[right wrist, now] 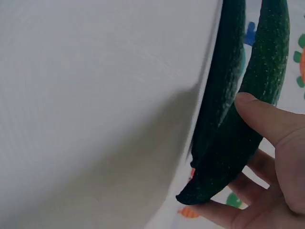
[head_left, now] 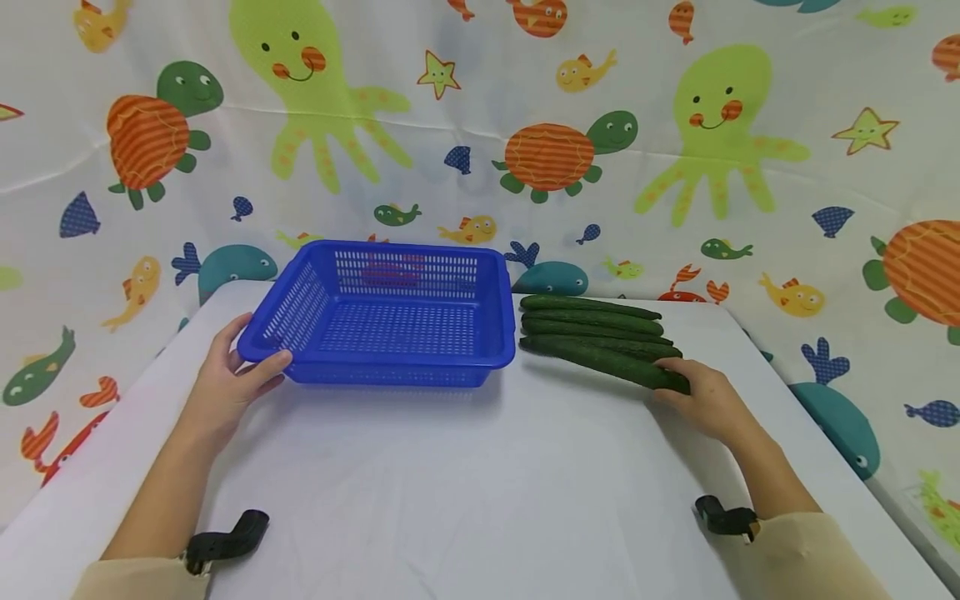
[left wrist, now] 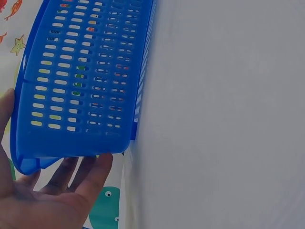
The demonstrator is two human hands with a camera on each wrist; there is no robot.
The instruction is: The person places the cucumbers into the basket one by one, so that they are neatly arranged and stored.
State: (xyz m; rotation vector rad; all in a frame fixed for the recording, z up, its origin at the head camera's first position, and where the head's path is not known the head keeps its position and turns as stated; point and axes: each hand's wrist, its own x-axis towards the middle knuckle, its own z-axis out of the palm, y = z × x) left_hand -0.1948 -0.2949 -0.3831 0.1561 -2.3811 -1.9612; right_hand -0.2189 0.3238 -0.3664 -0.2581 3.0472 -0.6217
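My left hand (head_left: 227,379) grips the front left corner of a blue plastic basket (head_left: 397,362), thumb on the rim. In the left wrist view the fingers of that hand (left wrist: 52,205) reach round the end of the slotted basket (left wrist: 71,143). The basket has nothing in it. My right hand (head_left: 708,400) holds the near cucumber (head_left: 600,358) by its right end. That cucumber (right wrist: 228,148) lies between thumb and fingers in the right wrist view, tilted slightly off the others. Several more dark green cucumbers (head_left: 592,317) lie side by side behind it.
A white table (head_left: 465,492) bears the basket at the left and the cucumbers at the right. Behind it hangs a white cloth (head_left: 480,75) printed with sea animals. A black wrist mount (head_left: 225,542) sits on the left forearm, and another (head_left: 723,517) on the right.
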